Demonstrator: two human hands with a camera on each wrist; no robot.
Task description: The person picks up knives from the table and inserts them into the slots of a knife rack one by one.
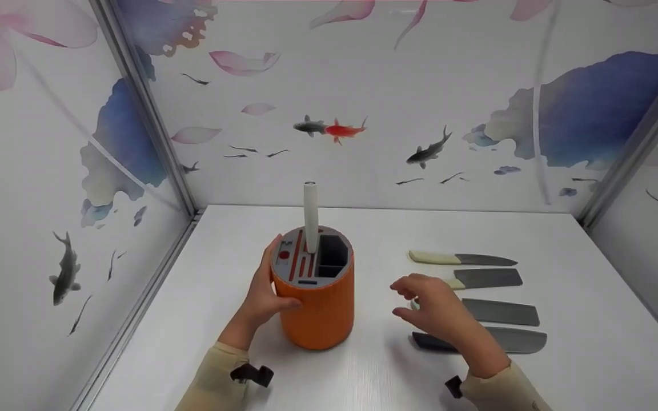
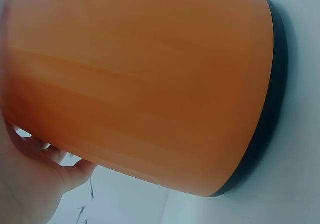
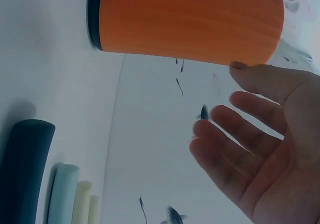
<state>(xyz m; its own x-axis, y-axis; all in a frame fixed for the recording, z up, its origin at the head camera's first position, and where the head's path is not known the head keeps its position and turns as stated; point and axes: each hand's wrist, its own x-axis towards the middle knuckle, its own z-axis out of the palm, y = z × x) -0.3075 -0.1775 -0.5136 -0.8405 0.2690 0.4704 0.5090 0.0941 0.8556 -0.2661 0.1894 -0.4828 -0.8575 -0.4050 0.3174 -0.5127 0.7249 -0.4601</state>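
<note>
An orange knife block (image 1: 317,314) with a grey slotted top stands upright on the table. My left hand (image 1: 263,291) holds its left side, the thumb across the front and the fingers round the back. In the left wrist view the orange wall (image 2: 150,84) hides part of that hand. A pale handle (image 1: 311,217) rises from a slot in the top. My right hand (image 1: 434,305) hovers right of the block, fingers loosely bent and holding nothing, over the handles of several knives. It partly hides the light-handled cleaver (image 1: 488,278), a broad-bladed knife (image 1: 503,312) and a black-handled knife (image 1: 514,341).
Farthest back in the row on the right lies a pointed knife (image 1: 486,260) with a cream handle. All the blades point right. A white table (image 1: 380,228) bears everything, with printed panels (image 1: 363,177) at the back and on both sides.
</note>
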